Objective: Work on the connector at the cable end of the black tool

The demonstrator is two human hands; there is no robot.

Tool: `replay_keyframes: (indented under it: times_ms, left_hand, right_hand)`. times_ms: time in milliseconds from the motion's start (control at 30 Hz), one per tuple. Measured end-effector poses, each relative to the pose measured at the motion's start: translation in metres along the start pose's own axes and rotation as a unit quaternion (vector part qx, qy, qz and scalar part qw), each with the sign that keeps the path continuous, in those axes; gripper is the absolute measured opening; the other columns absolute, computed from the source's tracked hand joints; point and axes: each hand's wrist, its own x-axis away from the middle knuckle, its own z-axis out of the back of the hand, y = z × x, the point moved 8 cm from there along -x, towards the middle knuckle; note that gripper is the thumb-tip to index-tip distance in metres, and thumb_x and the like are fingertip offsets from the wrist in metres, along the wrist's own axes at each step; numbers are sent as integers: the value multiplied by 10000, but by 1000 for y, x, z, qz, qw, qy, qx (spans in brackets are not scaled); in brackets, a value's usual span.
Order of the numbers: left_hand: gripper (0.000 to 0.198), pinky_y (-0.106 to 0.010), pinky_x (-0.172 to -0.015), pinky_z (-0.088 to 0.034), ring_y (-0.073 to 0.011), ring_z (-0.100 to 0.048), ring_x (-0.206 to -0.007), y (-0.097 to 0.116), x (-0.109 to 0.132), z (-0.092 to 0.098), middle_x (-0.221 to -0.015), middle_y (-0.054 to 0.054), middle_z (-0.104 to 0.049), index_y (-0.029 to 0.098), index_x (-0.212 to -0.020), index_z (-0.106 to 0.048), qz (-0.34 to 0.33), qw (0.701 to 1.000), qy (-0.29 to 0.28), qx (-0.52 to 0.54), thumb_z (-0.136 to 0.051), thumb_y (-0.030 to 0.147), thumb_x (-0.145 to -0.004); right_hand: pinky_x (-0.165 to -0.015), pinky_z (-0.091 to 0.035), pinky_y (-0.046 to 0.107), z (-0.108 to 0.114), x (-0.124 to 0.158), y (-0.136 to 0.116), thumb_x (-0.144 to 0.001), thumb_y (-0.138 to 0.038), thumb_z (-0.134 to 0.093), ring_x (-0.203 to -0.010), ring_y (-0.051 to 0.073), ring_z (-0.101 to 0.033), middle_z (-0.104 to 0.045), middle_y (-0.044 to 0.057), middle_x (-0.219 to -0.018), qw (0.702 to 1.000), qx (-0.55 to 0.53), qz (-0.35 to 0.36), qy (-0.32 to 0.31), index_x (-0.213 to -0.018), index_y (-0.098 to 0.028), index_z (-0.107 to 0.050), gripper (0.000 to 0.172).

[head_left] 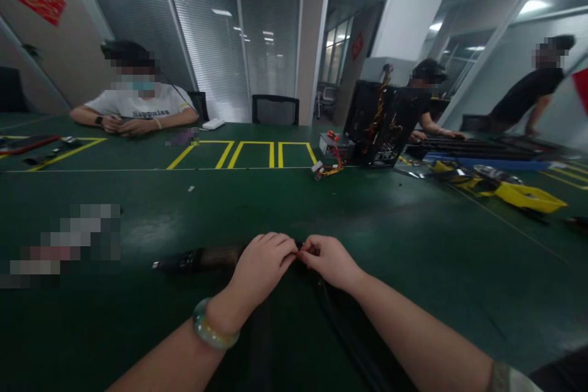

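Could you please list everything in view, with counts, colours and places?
Table: one, green, foreground
Elongated tool: one, dark, front centre
Cable: at least one, black, front
Tape outlines: several, yellow, far side
Metal box: one, grey, far centre
Wires: several, orange and red, by the box
Case: one, black, beside the box
Tray: one, yellow, right
Chairs: several, black, background
Co-workers: three, white or dark tops, beyond
Pixelated patch: one, left, unclear
Bangle: one, pale green, left wrist
Left hand: one, bare, over tool
Right hand: one, bare, beside left
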Motion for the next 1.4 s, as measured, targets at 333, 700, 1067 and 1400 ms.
replay_keyframes:
  times_ms: [333,700,1067,1400]
  left_hand:
    - [99,-355,-820,-433,-206,-586,-929,-1,0,1,-980,-11,-656,235,-928,-644,2,1000,9,5,-569,192,-881]
    - [123,-346,-811,-442,-206,-600,-962,-2,1,3,-1026,1,-671,255,-954,-664,11,1000,13,6,-586,200,-875]
    - [115,-361,-827,-446,-209,-602,-965,-3,0,1,-1026,4,-672,252,-942,-657,12,1000,19,9,-604,189,-861]
    - [124,-370,-825,-437,-205,-597,-938,1,3,9,-975,-6,-662,231,-960,-621,28,999,19,22,-652,198,-844]
  right_hand:
    - [-546,-386,190,2,2,-4,-865,-309,-613,-663,109,-584,-667,-18,-772,1000,20,4,-1,-870,-198,-673,126]
    - [-570,-382,212,10,10,-19,-817,-265,-634,-648,117,-600,-675,-28,-741,994,111,21,9,-919,-221,-667,116]
    - [-566,-380,200,9,6,-10,-834,-259,-624,-665,115,-601,-680,-16,-757,998,66,6,20,-866,-204,-676,83]
    - [-564,-395,219,7,7,-14,-858,-281,-588,-663,138,-614,-679,-8,-750,1000,25,-6,-1,-836,-198,-655,109]
